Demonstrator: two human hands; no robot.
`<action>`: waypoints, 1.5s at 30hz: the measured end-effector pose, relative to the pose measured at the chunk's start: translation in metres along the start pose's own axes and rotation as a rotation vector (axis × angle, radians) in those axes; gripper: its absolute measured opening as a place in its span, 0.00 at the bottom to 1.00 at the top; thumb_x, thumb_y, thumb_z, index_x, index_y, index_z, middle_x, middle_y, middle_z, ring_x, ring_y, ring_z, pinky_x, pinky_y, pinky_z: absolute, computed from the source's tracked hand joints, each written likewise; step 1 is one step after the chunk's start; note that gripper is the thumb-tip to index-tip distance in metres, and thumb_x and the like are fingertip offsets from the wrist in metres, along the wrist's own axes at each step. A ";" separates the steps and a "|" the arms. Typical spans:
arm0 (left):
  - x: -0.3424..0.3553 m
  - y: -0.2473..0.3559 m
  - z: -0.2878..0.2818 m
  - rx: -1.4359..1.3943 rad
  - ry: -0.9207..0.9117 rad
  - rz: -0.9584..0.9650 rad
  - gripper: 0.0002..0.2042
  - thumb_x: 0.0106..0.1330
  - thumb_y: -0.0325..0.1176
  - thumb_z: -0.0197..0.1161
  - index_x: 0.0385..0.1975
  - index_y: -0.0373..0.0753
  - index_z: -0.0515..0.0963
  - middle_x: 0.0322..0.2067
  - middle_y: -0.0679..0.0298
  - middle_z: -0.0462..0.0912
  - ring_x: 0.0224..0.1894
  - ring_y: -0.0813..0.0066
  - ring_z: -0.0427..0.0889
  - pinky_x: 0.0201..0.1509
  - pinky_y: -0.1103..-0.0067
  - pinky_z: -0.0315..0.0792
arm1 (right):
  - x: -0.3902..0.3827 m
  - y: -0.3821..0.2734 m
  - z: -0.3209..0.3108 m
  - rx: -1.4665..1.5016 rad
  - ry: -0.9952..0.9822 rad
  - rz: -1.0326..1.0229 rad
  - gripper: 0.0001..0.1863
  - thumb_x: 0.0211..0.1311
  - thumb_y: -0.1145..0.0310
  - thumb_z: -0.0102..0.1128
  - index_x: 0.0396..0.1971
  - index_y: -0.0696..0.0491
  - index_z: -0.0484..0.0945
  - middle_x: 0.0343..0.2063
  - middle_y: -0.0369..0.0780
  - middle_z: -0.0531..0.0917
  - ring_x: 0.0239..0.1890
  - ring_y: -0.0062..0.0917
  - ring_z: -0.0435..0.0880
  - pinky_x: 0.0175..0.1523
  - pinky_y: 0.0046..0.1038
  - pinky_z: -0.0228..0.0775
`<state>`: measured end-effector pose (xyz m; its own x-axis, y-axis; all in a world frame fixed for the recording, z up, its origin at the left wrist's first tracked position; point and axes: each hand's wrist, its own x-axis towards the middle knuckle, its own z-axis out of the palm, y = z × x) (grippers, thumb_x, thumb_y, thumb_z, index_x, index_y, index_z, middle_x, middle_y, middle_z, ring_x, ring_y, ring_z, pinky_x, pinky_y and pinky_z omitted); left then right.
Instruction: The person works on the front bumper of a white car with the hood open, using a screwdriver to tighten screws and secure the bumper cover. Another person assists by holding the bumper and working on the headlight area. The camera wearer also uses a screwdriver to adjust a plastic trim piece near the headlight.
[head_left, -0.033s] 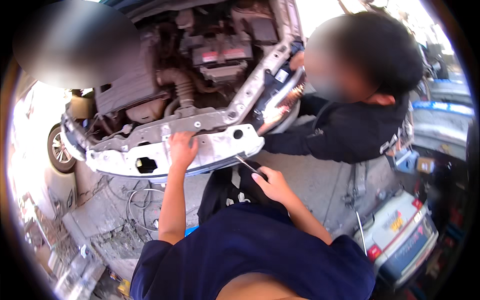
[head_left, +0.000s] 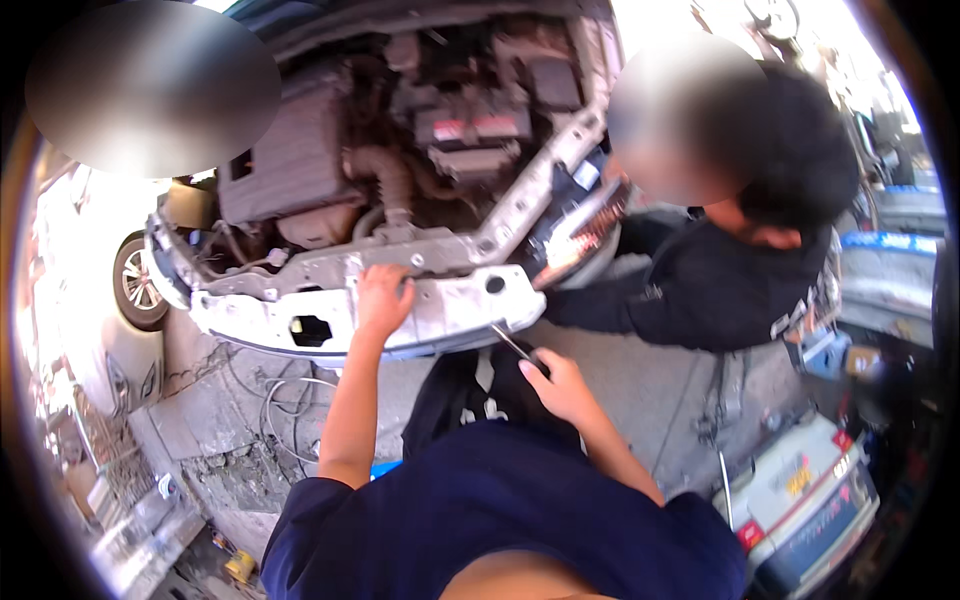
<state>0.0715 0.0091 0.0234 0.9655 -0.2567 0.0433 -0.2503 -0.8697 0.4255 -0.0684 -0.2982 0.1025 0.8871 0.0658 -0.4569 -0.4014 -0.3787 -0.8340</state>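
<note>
My left hand (head_left: 384,298) lies on the upper edge of a white front bumper panel (head_left: 440,312), its thumb apart from the fingers. The panel runs across the front of a car whose engine bay (head_left: 400,130) is uncovered. My right hand (head_left: 557,385) is closed around a slim, shiny metal tool (head_left: 512,342). The tool's far tip is at the panel's lower right edge; whether it touches is hard to tell. The tool's handle is hidden in my palm. To the right, beside the panel's end, sits a headlight (head_left: 578,235).
A co-worker in a dark jacket (head_left: 690,280) leans in at the right, an arm stretched behind the panel's end. A loose hose or cable (head_left: 285,400) lies on the floor at left. A grey and blue toolbox-like case (head_left: 800,490) stands at lower right.
The whole view has shifted slightly, so the car and co-worker appear a little lower and further right. My left hand stays on the panel and my right hand keeps hold of the tool.
</note>
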 end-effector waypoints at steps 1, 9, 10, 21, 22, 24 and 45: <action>0.022 -0.003 -0.009 0.003 0.067 0.083 0.12 0.58 0.35 0.61 0.40 0.40 0.80 0.42 0.58 0.82 0.49 0.59 0.76 0.58 0.63 0.64 | -0.001 0.008 -0.002 -0.004 0.041 -0.036 0.17 0.63 0.59 0.59 0.34 0.60 0.78 0.23 0.49 0.80 0.26 0.32 0.81 0.36 0.31 0.71; 0.297 -0.052 -0.111 -0.180 0.520 -0.010 0.12 0.60 0.33 0.60 0.41 0.37 0.80 0.34 0.55 0.84 0.38 0.61 0.84 0.45 0.72 0.75 | 0.004 0.011 0.017 0.050 0.011 -0.056 0.13 0.59 0.63 0.64 0.29 0.58 0.78 0.17 0.42 0.75 0.21 0.25 0.74 0.30 0.29 0.67; 0.310 -0.036 -0.105 -0.293 0.519 0.022 0.12 0.60 0.35 0.60 0.41 0.37 0.80 0.34 0.55 0.84 0.37 0.61 0.84 0.45 0.72 0.76 | 0.002 0.010 0.019 0.023 0.029 -0.066 0.13 0.58 0.63 0.64 0.30 0.58 0.78 0.19 0.45 0.77 0.22 0.32 0.77 0.32 0.30 0.69; 0.038 0.083 0.030 0.026 -0.346 0.244 0.19 0.59 0.48 0.63 0.35 0.35 0.77 0.35 0.54 0.80 0.42 0.57 0.79 0.50 0.67 0.69 | -0.037 0.030 0.055 -0.042 0.278 0.192 0.15 0.63 0.60 0.58 0.38 0.58 0.76 0.28 0.50 0.80 0.32 0.44 0.81 0.39 0.36 0.71; 0.025 0.084 0.038 0.032 -0.316 0.219 0.20 0.58 0.49 0.63 0.33 0.35 0.76 0.33 0.55 0.80 0.40 0.57 0.79 0.48 0.67 0.69 | -0.041 0.034 0.057 -0.066 0.321 0.197 0.15 0.63 0.60 0.58 0.38 0.58 0.76 0.28 0.50 0.80 0.32 0.44 0.81 0.39 0.36 0.71; 0.011 0.091 0.044 0.024 -0.252 0.196 0.20 0.57 0.50 0.63 0.30 0.35 0.75 0.30 0.56 0.80 0.37 0.58 0.79 0.44 0.67 0.69 | -0.051 0.050 0.057 -0.105 0.410 0.237 0.15 0.66 0.60 0.55 0.39 0.58 0.76 0.24 0.45 0.79 0.28 0.37 0.80 0.37 0.33 0.70; -0.075 0.117 0.035 -0.059 0.016 0.203 0.17 0.52 0.46 0.68 0.24 0.37 0.75 0.21 0.61 0.76 0.27 0.61 0.76 0.37 0.69 0.67 | 0.137 0.173 0.012 0.323 -0.434 0.308 0.15 0.69 0.64 0.53 0.45 0.61 0.75 0.36 0.38 0.81 0.33 0.18 0.79 0.36 0.22 0.72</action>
<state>-0.0325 -0.0882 0.0381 0.8969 -0.4168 0.1480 -0.4356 -0.7744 0.4589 -0.0185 -0.3440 -0.1080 0.5735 0.3928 -0.7189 -0.7328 -0.1464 -0.6645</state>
